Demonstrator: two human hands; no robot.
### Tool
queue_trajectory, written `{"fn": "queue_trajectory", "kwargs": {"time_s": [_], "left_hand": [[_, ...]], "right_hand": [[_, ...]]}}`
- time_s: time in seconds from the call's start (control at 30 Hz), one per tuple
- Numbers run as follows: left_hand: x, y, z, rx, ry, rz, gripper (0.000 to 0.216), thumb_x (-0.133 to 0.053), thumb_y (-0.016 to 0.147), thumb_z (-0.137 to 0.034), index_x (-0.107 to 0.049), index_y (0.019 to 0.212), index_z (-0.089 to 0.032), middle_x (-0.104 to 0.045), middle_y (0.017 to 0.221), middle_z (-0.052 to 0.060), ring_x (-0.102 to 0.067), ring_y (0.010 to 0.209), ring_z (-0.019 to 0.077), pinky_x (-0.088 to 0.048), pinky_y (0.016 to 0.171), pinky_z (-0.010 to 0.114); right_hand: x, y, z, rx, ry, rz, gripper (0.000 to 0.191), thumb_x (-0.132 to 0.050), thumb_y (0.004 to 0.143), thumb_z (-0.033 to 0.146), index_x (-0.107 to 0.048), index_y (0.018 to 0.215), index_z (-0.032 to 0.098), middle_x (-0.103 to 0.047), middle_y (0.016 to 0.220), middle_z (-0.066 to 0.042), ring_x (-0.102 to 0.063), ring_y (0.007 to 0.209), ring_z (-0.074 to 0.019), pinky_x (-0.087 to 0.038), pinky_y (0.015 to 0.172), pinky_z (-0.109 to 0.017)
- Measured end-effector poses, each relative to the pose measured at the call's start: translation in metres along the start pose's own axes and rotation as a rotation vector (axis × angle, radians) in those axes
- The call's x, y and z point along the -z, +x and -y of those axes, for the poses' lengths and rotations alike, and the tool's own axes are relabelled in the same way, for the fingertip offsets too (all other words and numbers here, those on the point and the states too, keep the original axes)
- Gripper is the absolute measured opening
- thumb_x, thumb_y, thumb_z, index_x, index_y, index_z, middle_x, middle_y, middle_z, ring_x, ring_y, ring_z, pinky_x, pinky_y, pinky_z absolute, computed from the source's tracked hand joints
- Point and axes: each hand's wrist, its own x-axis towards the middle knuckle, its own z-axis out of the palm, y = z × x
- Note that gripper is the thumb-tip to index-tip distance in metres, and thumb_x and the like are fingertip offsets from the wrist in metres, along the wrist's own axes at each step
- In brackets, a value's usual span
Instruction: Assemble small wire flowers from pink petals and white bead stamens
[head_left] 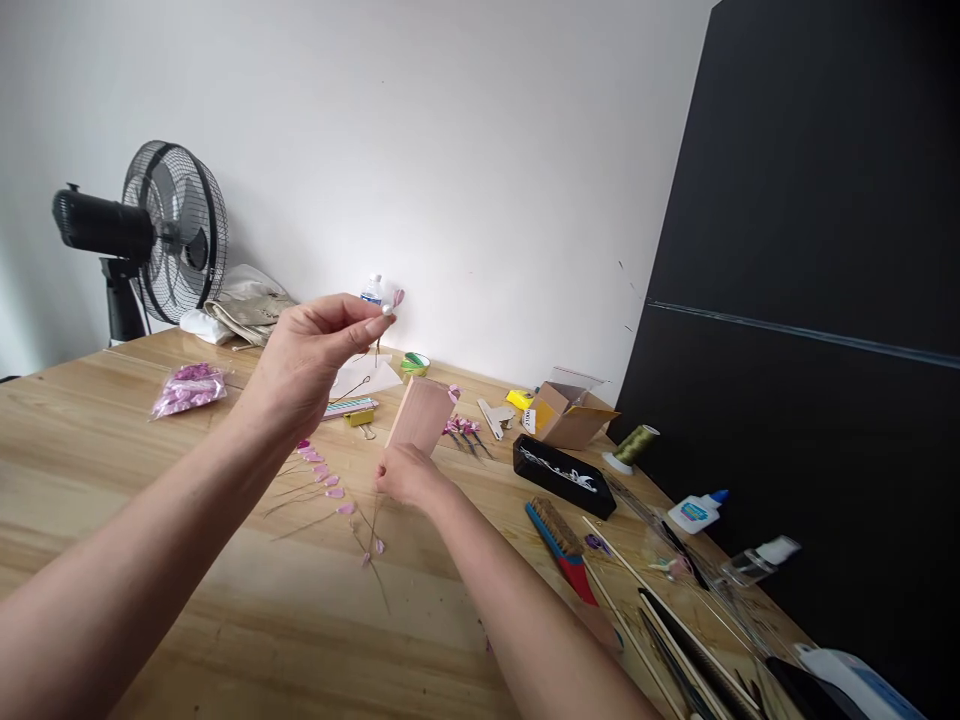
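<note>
My left hand (319,350) is raised above the table, thumb and fingers pinched on a small pink petal (399,297) with a white bead (387,310) beside it. A thin wire hangs beneath those fingertips. Lower down, my right hand (409,475) is closed in front of a wooden block (420,415); what its fingers hold, if anything, is hidden. Wires run below it to loose pink petals (379,546). A slanting row of wired pink petals (331,480) lies on the wood to its left.
A bag of pink petals (190,388) lies left, near a fan (172,230). Rightward are a black tray (562,475), a cardboard box (570,415), a brush (559,545), a thread spool (636,445), a glue bottle (697,511) and a spray bottle (761,560).
</note>
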Motion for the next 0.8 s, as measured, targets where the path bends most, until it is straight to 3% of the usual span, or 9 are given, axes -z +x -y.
{"fn": "queue_trajectory", "kwargs": {"time_s": [0.1,0.27,0.4,0.47,0.57,0.7,0.8], "left_hand": [[-0.004,-0.003,0.004,0.04,0.012,0.005,0.006,-0.069,0.062,-0.013,-0.067,0.059,-0.017,-0.058,0.055,-0.003,-0.049,0.055,0.0087,-0.038,0.056,0.023],[-0.007,-0.007,0.008,0.06,0.027,0.038,0.005,-0.069,0.062,-0.014,-0.067,0.059,-0.017,-0.059,0.055,-0.002,-0.051,0.057,0.0101,-0.039,0.058,0.024],[-0.009,-0.009,0.017,0.106,0.039,0.133,0.004,-0.069,0.063,-0.016,-0.067,0.06,-0.019,-0.061,0.059,-0.002,-0.052,0.061,0.0114,-0.039,0.061,0.025],[-0.01,-0.011,0.023,0.205,0.033,0.197,0.004,-0.07,0.062,-0.019,-0.067,0.059,-0.019,-0.061,0.06,-0.002,-0.051,0.06,0.011,-0.038,0.062,0.025],[-0.01,-0.013,0.033,0.346,-0.022,0.263,0.006,-0.072,0.059,-0.022,-0.067,0.059,-0.019,-0.061,0.058,-0.002,-0.05,0.06,0.0115,-0.036,0.062,0.025],[-0.009,-0.016,0.042,0.396,-0.003,0.32,0.007,-0.072,0.06,-0.025,-0.068,0.058,-0.021,-0.059,0.059,-0.001,-0.048,0.06,0.0128,-0.036,0.06,0.026],[-0.008,-0.017,0.044,0.414,-0.018,0.338,0.006,-0.072,0.06,-0.025,-0.068,0.058,-0.021,-0.059,0.061,-0.001,-0.047,0.06,0.0125,-0.036,0.06,0.025]], "right_hand": [[0.002,-0.006,0.0,-0.008,-0.038,0.05,0.027,-0.05,0.085,0.029,-0.052,0.108,0.015,-0.055,0.107,-0.006,-0.057,0.089,-0.0174,-0.049,0.075,-0.037],[0.002,-0.016,-0.001,0.024,-0.046,-0.059,0.015,-0.049,0.082,0.015,-0.062,0.09,0.012,-0.063,0.091,-0.011,-0.059,0.084,-0.0217,-0.045,0.068,-0.033],[0.002,-0.03,-0.004,0.192,0.001,-0.144,0.02,-0.047,0.078,0.01,-0.065,0.083,0.018,-0.067,0.085,-0.006,-0.059,0.081,-0.0173,-0.038,0.065,-0.024],[0.0,-0.038,-0.006,0.272,0.001,-0.167,0.02,-0.048,0.077,0.011,-0.066,0.081,0.018,-0.068,0.083,-0.003,-0.059,0.079,-0.0151,-0.036,0.065,-0.022],[-0.007,-0.045,-0.007,0.388,-0.041,-0.168,0.019,-0.05,0.075,0.011,-0.067,0.078,0.019,-0.068,0.079,-0.003,-0.059,0.075,-0.015,-0.035,0.06,-0.021],[-0.017,-0.048,-0.008,0.573,-0.176,-0.131,0.018,-0.052,0.075,0.014,-0.067,0.083,0.019,-0.067,0.077,-0.003,-0.059,0.069,-0.0161,-0.033,0.053,-0.023],[-0.018,-0.048,-0.013,0.576,-0.231,-0.205,0.018,-0.049,0.077,0.014,-0.067,0.081,0.017,-0.066,0.076,-0.004,-0.058,0.073,-0.0168,-0.035,0.056,-0.024]]}}
